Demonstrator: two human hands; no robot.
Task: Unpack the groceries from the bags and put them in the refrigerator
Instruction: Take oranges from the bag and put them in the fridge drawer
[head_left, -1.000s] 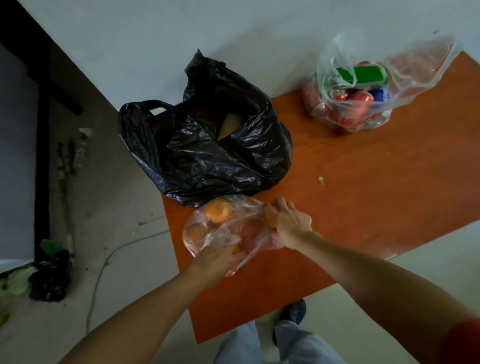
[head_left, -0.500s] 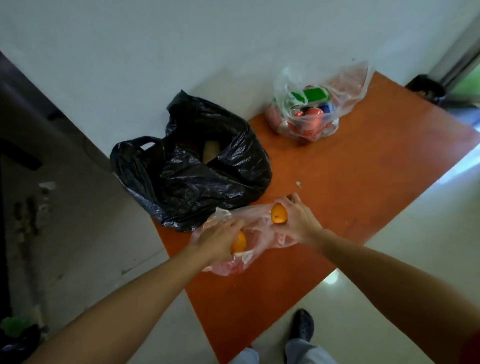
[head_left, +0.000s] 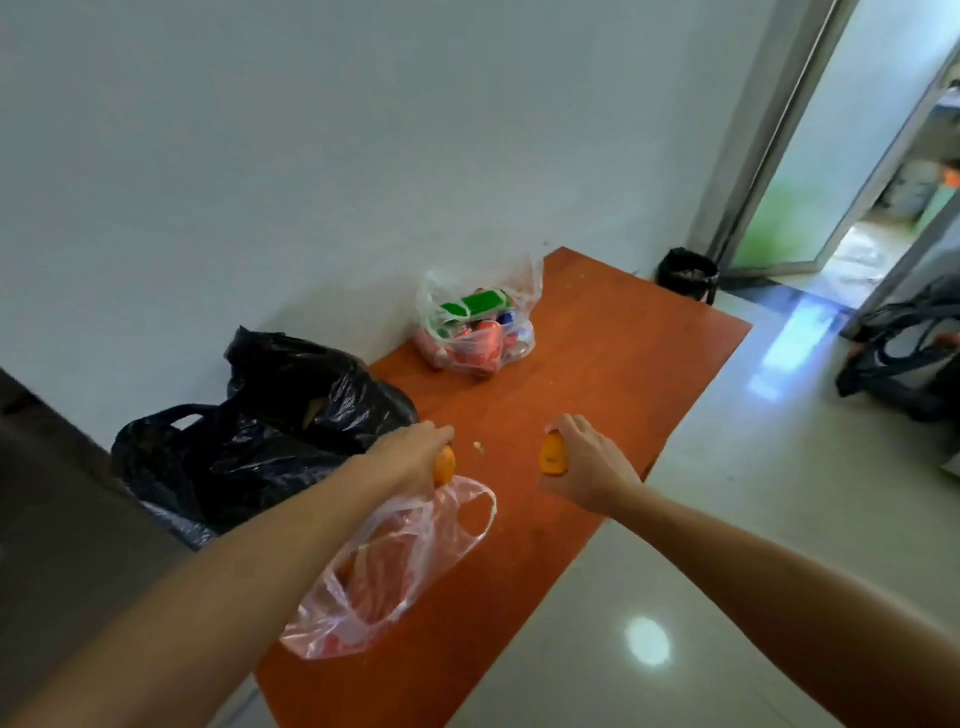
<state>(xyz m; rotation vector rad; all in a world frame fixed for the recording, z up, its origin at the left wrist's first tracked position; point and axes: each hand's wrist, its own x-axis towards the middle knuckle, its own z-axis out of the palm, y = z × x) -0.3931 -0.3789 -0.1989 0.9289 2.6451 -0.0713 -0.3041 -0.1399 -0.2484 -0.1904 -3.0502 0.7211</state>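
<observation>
Gripping one orange (head_left: 444, 466) in the left hand (head_left: 410, 452), a second orange (head_left: 552, 456) in the right hand (head_left: 592, 467), apart above the middle of the tabletop (head_left: 623, 374). Limp pink bag (head_left: 395, 566) under the left wrist. No refrigerator in view, so cannot tell which hand lies nearer. Black bag (head_left: 291, 431) at the left edge not yet unpacked

The orange-brown surface (head_left: 597, 364) carries a black bag (head_left: 270, 441). Beyond the black bag stands a clear bag of cans (head_left: 478, 332), nearer than it lies a pink bag (head_left: 384, 571), and just right of it a crumb (head_left: 478, 447).
</observation>
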